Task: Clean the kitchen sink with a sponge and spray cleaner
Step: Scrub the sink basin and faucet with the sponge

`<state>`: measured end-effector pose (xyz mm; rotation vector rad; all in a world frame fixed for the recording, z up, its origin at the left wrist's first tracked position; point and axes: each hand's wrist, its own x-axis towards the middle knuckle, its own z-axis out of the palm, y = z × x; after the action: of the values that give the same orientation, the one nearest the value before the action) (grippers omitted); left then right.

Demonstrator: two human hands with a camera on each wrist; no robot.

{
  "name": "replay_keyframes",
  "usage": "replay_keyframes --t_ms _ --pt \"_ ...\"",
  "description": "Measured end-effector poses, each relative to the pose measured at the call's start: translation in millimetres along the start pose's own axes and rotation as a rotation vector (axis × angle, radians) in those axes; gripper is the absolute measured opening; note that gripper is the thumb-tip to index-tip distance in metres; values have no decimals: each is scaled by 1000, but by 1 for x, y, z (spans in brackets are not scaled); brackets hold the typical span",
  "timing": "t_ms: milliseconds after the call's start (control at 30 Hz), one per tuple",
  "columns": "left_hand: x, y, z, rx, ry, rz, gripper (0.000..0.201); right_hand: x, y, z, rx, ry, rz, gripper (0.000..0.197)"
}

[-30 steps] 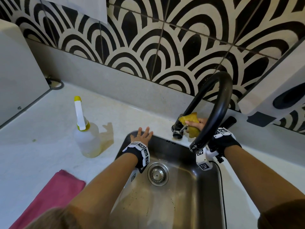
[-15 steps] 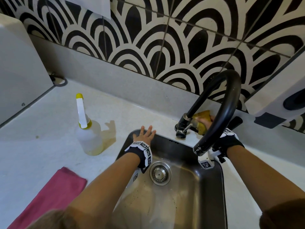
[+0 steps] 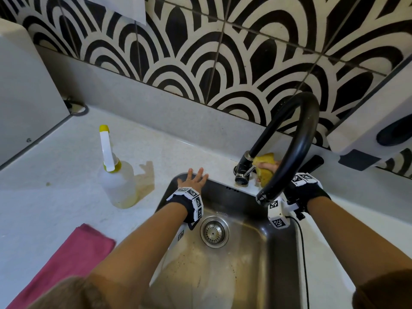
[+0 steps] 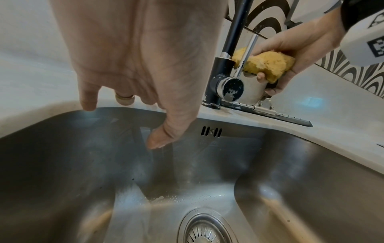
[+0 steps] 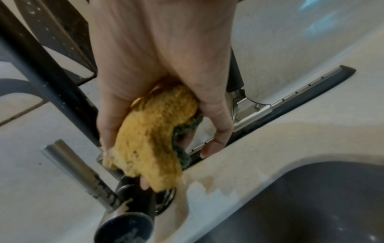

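Observation:
My right hand [image 3: 270, 167] grips a yellow sponge [image 3: 265, 170] with a green scouring side [image 5: 182, 131] and presses it against the base of the black faucet [image 3: 296, 139], behind its metal lever [image 4: 247, 55]. My left hand [image 3: 194, 178] rests flat on the far-left rim of the steel sink [image 3: 278, 264], fingers spread, thumb [image 4: 164, 134] hanging over the basin. The spray bottle [image 3: 116, 179], clear with a white and yellow nozzle, stands on the counter to the left of the sink.
A pink cloth [image 3: 66, 259] lies on the counter at front left. A squeegee [image 4: 278, 113] lies behind the sink rim beside the faucet. The drain strainer [image 3: 214, 231] sits in the basin's far part. A white appliance [image 3: 26, 90] stands at far left.
The right hand has worked the sponge around the faucet base, from the front of the stem to behind it. The left hand has stayed on the sink rim.

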<state>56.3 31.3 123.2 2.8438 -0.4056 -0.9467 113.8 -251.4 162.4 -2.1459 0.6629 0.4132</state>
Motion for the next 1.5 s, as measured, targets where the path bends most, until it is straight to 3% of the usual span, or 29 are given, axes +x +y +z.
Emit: replay_keyframes --t_ms 100,167,233,267,333,367,500,533,633,700,867,967,1033,1100,1167,1267,1400,1500 --pt "-1 2 -3 -2 -13 -4 100 -6 10 -2 31 -35 -83 24" --pt "-2 3 -5 -4 -16 -4 100 -24 8 -1 45 -47 -138 6" --pt "-3 3 -5 -6 -14 -1 99 -24 12 1 38 -63 -147 17" --pt "-3 3 -4 -11 -13 0 99 -9 20 2 31 -78 -154 13" --pt "-2 3 -2 -16 -5 0 98 23 43 7 -11 -85 -178 34" --pt "-1 2 -1 -14 0 0 98 25 47 9 -36 -90 -197 35" --pt "-1 0 0 -10 11 7 97 -33 21 18 -118 35 -180 24" --pt "-1 0 0 -9 11 10 98 -36 20 16 -100 44 -184 15" --pt "0 0 -1 -8 5 12 100 -39 15 11 -2 48 -173 25" --pt "1 0 0 -10 4 14 101 -36 14 13 58 60 -161 13" --pt "1 -1 1 -3 17 22 97 -40 25 22 -47 -57 -193 8" --pt "1 -3 -3 -1 3 36 98 -64 26 25 -98 -64 -168 20" --pt "0 -4 -5 4 -7 46 98 -72 33 28 -50 -85 -135 14" --pt "-2 -5 -5 23 0 51 98 -70 47 34 33 -102 -95 21" --pt "-5 -5 0 64 39 52 93 -98 43 39 158 -134 -78 24" --pt "-15 -5 12 134 98 54 79 -129 40 54 419 -269 52 7" --pt "-48 -8 25 98 254 58 47 -144 35 84 584 -359 150 35" --pt "-75 -18 36 -160 408 54 28 -165 20 110 595 -440 103 39"
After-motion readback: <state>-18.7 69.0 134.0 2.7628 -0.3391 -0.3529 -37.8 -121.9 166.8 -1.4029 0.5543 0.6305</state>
